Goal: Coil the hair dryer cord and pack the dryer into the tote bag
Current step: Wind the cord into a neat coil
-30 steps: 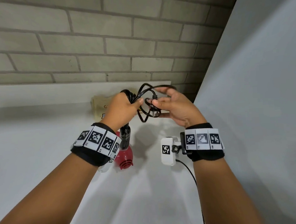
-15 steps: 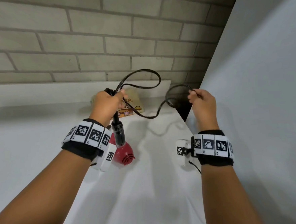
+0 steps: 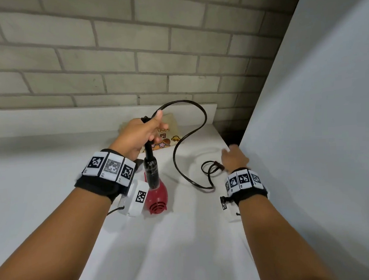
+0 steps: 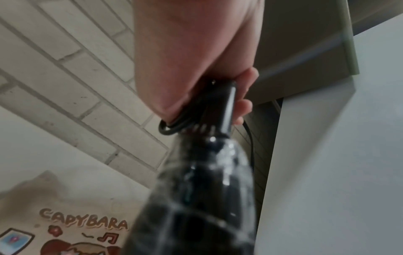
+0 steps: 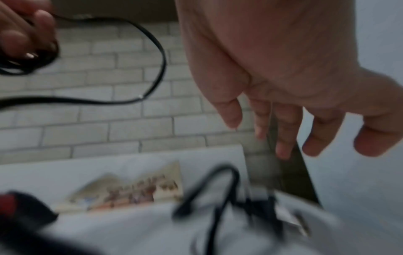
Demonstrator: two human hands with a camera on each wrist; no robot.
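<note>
A white table [image 3: 52, 193] carries a beige printed tote bag [image 3: 169, 130] lying flat at its far edge, and loops of black cord [image 3: 209, 171] toward the right.

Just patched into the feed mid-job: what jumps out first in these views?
The left hand grips the black handle of the red hair dryer, which hangs nose-down over the white table. The black cord arcs up from that fist and drops in a loose tangle beside the right hand, which is open. The printed tote bag lies at the back, by the brick wall.
</note>
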